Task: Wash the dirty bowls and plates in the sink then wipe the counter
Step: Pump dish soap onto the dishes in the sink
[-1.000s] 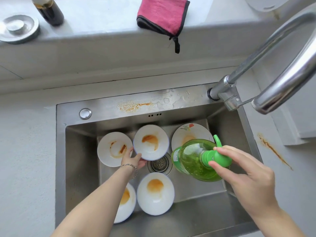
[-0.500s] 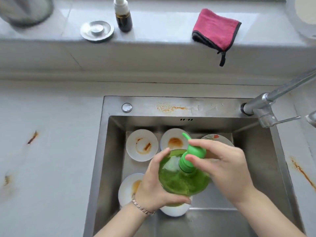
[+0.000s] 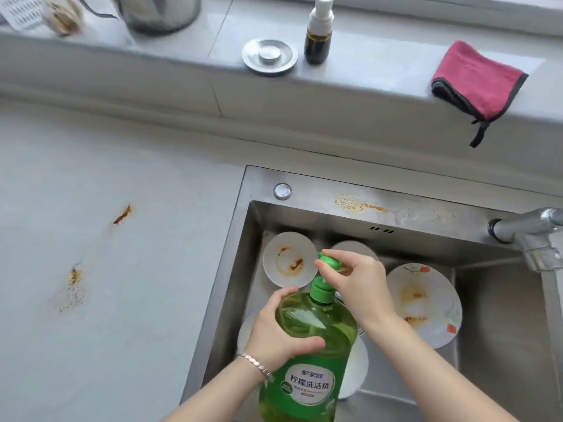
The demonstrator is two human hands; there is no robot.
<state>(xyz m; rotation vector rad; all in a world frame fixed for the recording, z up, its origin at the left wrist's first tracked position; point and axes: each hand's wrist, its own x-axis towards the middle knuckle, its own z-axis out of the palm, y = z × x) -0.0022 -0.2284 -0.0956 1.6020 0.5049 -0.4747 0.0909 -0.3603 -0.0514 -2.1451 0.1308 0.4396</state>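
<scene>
Bottle point(image 3: 313, 345) has swung in closer since half a second back, label now facing up at the camera, and the whole sink point(image 3: 411, 217) sits further to the lower right of the view. Left hand point(image 3: 283, 333) is wrapped round the bottle's shoulder from the left, thumb across the front and fingers curled over the top edge, so the bottle hangs tilted over the near half of the sink with its neck pointing away. Right hand point(image 3: 356, 284) comes in from the right and pinches the green pump point(image 3: 330, 263) between thumb and fingertips, just above the collar. Dirty stuff is all down in the basin: a stained bowl point(image 3: 289, 258) at the far left just beyond the pump, a second bowl point(image 3: 353, 248) peeking out behind the right hand, and a flowery plate point(image 3: 426, 303) with orange smears right of that wrist. Two more white dishes sit under the bottle, mostly hidden, can't tell much about them. Counter point(image 3: 122, 300) on the left has a couple of brownish streaks, and there's an orange splat on the sink's back rim. Tap point(image 3: 530, 236) pokes in at the right edge. Up on the ledge: a pink cloth point(image 3: 478, 80), a small spray bottle point(image 3: 318, 32) and a metal plug point(image 3: 269, 56) beside it.
</scene>
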